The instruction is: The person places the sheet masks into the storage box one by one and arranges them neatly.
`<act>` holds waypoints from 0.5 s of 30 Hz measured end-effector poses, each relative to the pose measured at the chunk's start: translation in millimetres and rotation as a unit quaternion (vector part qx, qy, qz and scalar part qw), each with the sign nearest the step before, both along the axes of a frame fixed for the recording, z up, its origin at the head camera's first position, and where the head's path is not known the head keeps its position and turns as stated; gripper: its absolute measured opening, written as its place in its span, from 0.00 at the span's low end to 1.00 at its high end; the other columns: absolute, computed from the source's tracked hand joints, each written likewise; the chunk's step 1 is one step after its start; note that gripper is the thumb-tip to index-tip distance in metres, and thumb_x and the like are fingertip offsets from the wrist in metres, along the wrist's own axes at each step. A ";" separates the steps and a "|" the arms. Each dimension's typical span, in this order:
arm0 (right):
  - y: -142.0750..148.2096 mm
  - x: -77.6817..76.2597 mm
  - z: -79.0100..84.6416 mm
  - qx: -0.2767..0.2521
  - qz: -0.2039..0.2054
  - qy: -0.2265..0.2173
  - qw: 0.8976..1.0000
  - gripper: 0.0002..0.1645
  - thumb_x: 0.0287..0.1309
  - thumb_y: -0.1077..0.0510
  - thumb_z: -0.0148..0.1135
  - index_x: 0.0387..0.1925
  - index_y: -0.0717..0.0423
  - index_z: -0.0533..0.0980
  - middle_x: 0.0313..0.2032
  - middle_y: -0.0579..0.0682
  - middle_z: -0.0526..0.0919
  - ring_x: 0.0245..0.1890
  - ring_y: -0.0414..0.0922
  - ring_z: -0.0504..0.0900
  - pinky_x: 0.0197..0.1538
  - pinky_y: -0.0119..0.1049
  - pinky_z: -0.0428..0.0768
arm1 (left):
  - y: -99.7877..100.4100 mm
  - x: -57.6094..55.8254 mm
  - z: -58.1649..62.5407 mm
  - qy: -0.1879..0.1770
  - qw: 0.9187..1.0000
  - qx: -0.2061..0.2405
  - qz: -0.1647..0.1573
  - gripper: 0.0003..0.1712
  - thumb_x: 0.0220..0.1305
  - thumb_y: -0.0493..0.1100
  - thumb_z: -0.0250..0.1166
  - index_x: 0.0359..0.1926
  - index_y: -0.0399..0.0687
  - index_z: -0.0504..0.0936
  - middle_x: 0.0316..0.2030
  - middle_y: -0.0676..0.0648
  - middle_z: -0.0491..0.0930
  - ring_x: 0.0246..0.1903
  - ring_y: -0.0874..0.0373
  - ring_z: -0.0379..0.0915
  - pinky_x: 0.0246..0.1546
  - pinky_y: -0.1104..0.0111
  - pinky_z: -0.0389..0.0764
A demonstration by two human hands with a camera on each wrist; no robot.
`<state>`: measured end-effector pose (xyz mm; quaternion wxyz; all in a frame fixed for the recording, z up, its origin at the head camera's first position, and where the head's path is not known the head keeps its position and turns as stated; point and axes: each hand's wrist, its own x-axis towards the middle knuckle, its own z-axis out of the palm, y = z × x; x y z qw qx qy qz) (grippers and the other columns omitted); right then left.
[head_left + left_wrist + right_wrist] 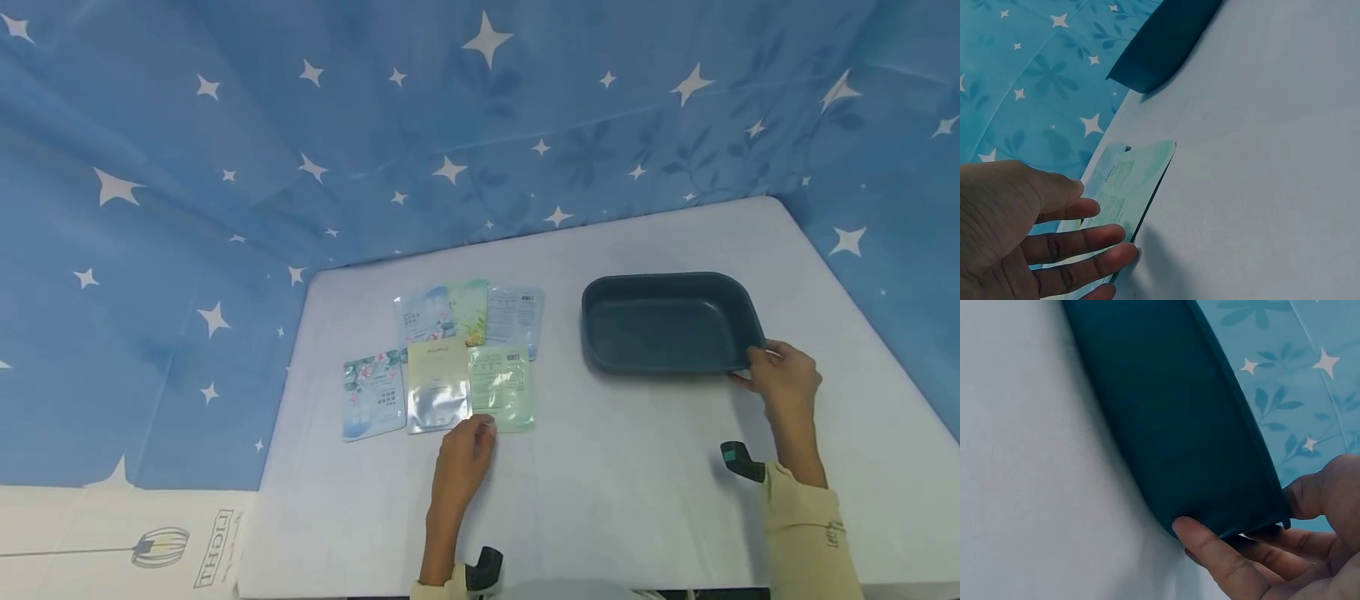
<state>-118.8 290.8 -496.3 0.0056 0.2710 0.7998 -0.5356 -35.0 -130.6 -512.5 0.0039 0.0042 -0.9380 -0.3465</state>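
My right hand (785, 379) grips the near right corner of a dark teal plastic basin (667, 367), thumb at the rim and fingers beneath. The right wrist view shows the basin's side wall (1166, 425) and the fingers under its corner. My left hand (462, 458) hovers at the near edge of a light green sheet mask packet (504, 387), fingers loose and spread in the left wrist view. Whether they touch it I cannot tell. Left of it lie a gold and silver packet (437, 387) and a blue floral packet (372, 396).
Behind these lie another blue floral packet (426, 317), a yellow-green packet (470, 308) and a pale blue packet (516, 317), partly overlapped. All rest on a white-covered table (600, 492). A blue star-patterned curtain (525, 125) borders its back and sides.
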 end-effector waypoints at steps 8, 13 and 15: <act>31.6 -11.1 -52.2 0.105 0.031 -0.007 0.994 0.40 0.61 0.39 0.38 0.64 0.64 0.56 0.57 0.66 0.67 0.46 0.52 0.78 0.35 0.35 0.78 | 4.6 -7.0 -2.7 0.034 0.999 0.021 0.003 0.10 0.62 0.44 0.57 0.43 0.49 0.79 0.33 0.55 0.79 0.33 0.64 0.74 0.34 0.70 0.75; 41.2 -13.6 -79.8 0.104 0.038 -0.001 0.994 0.45 0.58 0.33 0.35 0.63 0.64 0.57 0.58 0.65 0.67 0.48 0.54 0.76 0.51 0.55 0.69 | 14.1 -5.5 -8.2 0.036 0.997 0.036 0.050 0.07 0.58 0.41 0.60 0.38 0.46 0.80 0.30 0.54 0.77 0.30 0.64 0.72 0.31 0.73 0.74; 33.8 -11.1 -68.4 0.094 0.044 -0.004 0.995 0.45 0.59 0.33 0.35 0.62 0.66 0.58 0.57 0.67 0.67 0.41 0.50 0.80 0.47 0.51 0.74 | 18.1 -4.5 -9.9 0.038 0.996 0.034 0.073 0.07 0.57 0.40 0.61 0.37 0.45 0.80 0.30 0.53 0.76 0.30 0.61 0.71 0.30 0.71 0.73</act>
